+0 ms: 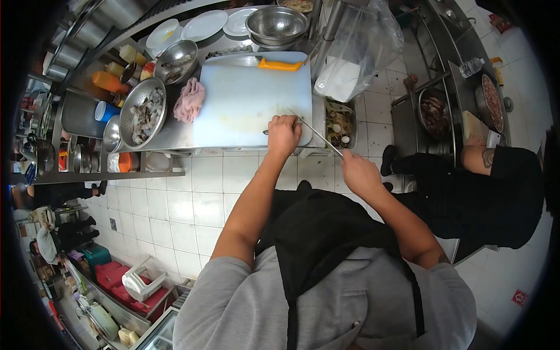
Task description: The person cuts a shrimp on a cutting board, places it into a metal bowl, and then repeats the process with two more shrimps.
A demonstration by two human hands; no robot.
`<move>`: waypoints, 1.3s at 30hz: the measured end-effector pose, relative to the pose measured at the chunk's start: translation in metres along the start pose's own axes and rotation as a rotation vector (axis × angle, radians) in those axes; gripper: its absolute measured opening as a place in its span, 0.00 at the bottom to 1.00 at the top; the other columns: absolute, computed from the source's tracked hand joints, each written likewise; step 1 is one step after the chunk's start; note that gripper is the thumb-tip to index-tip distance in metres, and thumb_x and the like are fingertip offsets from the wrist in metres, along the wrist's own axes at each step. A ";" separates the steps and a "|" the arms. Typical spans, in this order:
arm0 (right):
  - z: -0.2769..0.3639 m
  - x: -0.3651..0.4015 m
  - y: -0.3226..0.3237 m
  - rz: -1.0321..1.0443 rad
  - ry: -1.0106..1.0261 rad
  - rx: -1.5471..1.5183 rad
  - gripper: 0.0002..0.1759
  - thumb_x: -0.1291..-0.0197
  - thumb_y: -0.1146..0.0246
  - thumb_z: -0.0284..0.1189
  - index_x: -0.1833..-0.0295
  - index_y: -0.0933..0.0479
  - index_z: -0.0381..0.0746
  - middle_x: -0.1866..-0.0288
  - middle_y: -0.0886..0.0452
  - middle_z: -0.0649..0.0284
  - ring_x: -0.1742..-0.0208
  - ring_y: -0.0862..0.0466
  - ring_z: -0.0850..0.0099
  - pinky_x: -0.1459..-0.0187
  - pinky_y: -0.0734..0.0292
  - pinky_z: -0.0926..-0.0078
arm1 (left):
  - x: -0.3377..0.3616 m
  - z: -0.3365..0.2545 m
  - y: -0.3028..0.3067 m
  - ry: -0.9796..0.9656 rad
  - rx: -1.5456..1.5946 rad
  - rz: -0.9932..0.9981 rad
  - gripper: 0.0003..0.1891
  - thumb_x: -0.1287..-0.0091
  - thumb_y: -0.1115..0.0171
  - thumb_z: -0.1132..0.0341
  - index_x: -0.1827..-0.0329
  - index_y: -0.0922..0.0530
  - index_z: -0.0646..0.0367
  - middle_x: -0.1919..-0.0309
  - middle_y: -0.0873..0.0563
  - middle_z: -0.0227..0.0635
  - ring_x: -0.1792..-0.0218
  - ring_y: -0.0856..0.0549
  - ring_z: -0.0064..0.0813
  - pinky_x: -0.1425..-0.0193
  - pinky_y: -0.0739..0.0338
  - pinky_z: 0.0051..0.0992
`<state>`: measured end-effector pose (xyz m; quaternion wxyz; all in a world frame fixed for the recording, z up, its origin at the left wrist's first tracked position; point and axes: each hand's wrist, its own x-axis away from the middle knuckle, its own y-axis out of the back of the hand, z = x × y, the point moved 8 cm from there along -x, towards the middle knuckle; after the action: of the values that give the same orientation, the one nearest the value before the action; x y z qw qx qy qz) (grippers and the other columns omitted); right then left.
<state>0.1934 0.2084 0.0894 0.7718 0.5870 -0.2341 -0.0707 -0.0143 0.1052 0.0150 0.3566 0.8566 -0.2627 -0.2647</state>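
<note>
My left hand [284, 135] is closed at the front edge of the white cutting board [245, 99]; a small dark end shows at its left side, but what it grips is mostly hidden. To its right, my right hand [360, 174] is closed round the lower end of a long thin metal tool [321, 137], which slants up and left past my left hand's fingers. An orange-handled knife [280, 65] lies along the board's far edge. A crumpled pink cloth [189, 100] rests at the board's left side.
A metal bowl of shrimp [144, 112] and a smaller bowl [175, 62] stand left. Plates [204, 25] and colanders [277, 25] are behind. A plastic bag [356, 52] hangs right above a bin of scraps [340, 125]. A co-worker in black [490, 195] is at the right counter.
</note>
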 end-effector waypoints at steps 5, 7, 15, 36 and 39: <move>-0.006 0.009 -0.001 0.053 -0.026 0.025 0.08 0.30 0.46 0.27 0.51 0.29 0.35 0.60 0.15 0.43 0.62 0.11 0.44 0.60 0.17 0.43 | 0.000 -0.003 0.002 0.010 -0.005 -0.010 0.09 0.37 0.31 0.67 0.56 0.13 0.59 0.58 0.11 0.41 0.53 0.17 0.46 0.44 0.25 0.43; -0.006 0.005 -0.005 0.050 -0.016 0.010 0.08 0.32 0.45 0.26 0.50 0.29 0.35 0.60 0.15 0.43 0.61 0.11 0.43 0.60 0.17 0.43 | 0.000 -0.004 0.003 0.018 0.005 -0.013 0.09 0.37 0.31 0.67 0.56 0.13 0.60 0.58 0.11 0.42 0.53 0.17 0.47 0.43 0.25 0.43; -0.001 -0.014 -0.013 0.067 -0.011 -0.007 0.10 0.34 0.43 0.24 0.50 0.30 0.35 0.57 0.14 0.42 0.57 0.11 0.42 0.58 0.17 0.43 | 0.000 -0.005 0.003 0.031 -0.002 -0.019 0.10 0.36 0.32 0.68 0.54 0.12 0.59 0.56 0.10 0.42 0.52 0.16 0.47 0.43 0.25 0.43; -0.004 0.012 -0.015 0.084 -0.023 -0.021 0.09 0.27 0.49 0.29 0.49 0.29 0.35 0.58 0.14 0.42 0.60 0.11 0.42 0.58 0.18 0.41 | 0.006 -0.002 0.006 -0.033 0.042 -0.064 0.09 0.39 0.29 0.70 0.57 0.14 0.61 0.59 0.11 0.43 0.53 0.17 0.49 0.44 0.23 0.43; -0.003 0.006 -0.022 0.077 -0.013 -0.037 0.09 0.28 0.48 0.28 0.48 0.29 0.35 0.57 0.14 0.42 0.59 0.12 0.41 0.57 0.18 0.41 | 0.006 -0.002 0.006 -0.024 0.049 -0.062 0.09 0.39 0.29 0.70 0.57 0.13 0.61 0.59 0.11 0.42 0.53 0.17 0.48 0.44 0.23 0.43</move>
<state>0.2033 0.2023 0.0700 0.7830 0.5629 -0.2600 -0.0490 -0.0107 0.0989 0.0187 0.3240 0.8695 -0.2468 -0.2794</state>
